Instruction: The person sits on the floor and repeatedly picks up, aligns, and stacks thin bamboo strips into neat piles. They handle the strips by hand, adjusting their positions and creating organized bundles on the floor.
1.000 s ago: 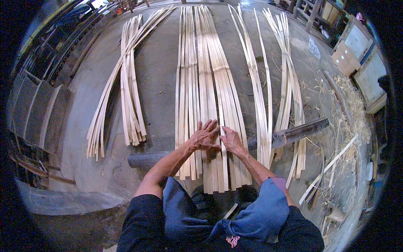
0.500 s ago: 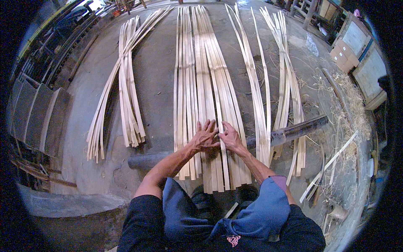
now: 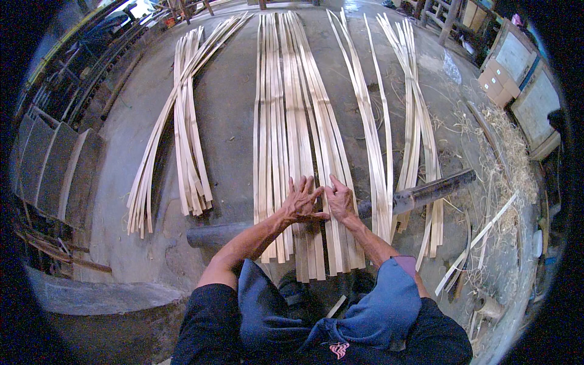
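A fan of long, pale bamboo strips lies lengthwise before me, its near ends propped across a dark round pole. My left hand rests flat on the middle strips, fingers spread, thumb stretched toward the right. Close beside it, my right hand is closed on a bamboo strip in the right part of the fan, its index finger pointing forward. A narrow dark gap runs between the strips under the two hands. The palm side of the right hand is hidden.
Crossed bundles of strips lie at left and right, with a looser strip group between fan and right bundle. Fibre shavings heap along the right, near a cardboard box. Dark curved panels stand at left.
My right hand has shifted slightly right with a strip, and a gap has opened along the fan. The left thumb now reaches further right.
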The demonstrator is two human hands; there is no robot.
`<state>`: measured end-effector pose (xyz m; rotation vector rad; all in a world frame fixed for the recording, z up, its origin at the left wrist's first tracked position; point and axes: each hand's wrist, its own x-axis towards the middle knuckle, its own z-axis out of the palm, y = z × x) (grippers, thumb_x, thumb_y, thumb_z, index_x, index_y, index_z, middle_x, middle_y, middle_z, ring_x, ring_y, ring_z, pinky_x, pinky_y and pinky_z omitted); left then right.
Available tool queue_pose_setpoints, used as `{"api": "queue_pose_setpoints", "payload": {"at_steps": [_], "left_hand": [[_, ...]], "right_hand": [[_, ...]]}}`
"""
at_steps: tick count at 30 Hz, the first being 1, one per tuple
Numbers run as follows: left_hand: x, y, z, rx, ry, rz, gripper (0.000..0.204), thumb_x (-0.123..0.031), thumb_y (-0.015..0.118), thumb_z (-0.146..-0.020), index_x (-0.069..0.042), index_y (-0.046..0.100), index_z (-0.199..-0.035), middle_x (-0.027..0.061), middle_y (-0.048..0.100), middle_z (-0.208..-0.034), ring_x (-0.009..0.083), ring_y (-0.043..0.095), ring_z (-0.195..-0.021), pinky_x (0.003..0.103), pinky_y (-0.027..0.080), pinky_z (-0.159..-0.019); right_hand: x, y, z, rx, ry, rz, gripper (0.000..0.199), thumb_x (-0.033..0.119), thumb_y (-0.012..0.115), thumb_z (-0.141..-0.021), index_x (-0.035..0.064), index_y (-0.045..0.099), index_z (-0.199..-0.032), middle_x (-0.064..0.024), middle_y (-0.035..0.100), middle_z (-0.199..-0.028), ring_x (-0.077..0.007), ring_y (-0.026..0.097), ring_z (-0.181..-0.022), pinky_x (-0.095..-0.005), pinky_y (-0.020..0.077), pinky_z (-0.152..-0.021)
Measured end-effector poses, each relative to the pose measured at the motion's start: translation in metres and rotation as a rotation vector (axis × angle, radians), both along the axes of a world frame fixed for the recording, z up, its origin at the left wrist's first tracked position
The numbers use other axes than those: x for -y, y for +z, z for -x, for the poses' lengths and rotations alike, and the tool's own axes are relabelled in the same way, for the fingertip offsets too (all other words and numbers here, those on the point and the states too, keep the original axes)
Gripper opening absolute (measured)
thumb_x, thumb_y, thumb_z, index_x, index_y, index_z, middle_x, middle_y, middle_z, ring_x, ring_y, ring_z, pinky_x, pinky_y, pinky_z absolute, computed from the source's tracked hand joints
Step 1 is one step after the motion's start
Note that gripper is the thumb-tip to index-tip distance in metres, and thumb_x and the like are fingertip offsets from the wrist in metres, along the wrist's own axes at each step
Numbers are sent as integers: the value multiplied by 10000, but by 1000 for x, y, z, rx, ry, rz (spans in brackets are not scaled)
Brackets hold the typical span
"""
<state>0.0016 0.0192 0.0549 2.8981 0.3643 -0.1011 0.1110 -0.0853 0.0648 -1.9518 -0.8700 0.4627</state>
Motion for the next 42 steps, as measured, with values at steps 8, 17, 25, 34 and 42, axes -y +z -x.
{"api": "queue_pose_setpoints", "payload": {"at_steps": [8,17,25,34,42], "left_hand": [[-2,1,-3,130,-107,-59,857,-694,453,-652,-146,308,-1295,122,213,-1381,339,173,-1274,661,65,-937],[2,3,-1,16,-92,-42,815,-678,426,-684,-137,324,-1285,118,213,-1383,329,193,-1271,653,75,-944],[2,-1,-2,67,-105,-86,901,-759,335,-657,-117,314,-1288,165,271,-1343,340,192,-1264,623,67,-967],[0,-4,-3,60,-112,-122,896,-745,339,-664,-121,277,-1304,171,276,-1338,315,197,-1269,593,68,-988],[6,9,-3,-22,-65,29,806,-636,448,-708,-125,269,-1306,161,205,-1376,353,171,-1272,612,101,-973]], "right_hand": [[5,-16,-8,94,83,53,456,200,519,-780,-15,450,-1175,-251,583,-786,-326,602,-698,-379,477,-624],[5,-2,-4,28,38,0,439,160,536,-781,7,452,-1184,-226,588,-765,-295,603,-682,-367,467,-612],[1,-13,-11,65,24,-93,431,186,521,-808,-9,452,-1186,-85,453,-559,-129,439,-510,-289,401,-497],[2,-5,-4,45,5,-141,396,148,525,-812,-15,468,-1168,-80,489,-569,-126,463,-522,-283,411,-507],[-1,-13,-16,14,18,-3,441,191,565,-771,-20,484,-1149,-96,507,-582,-139,481,-524,-294,415,-504]]}}
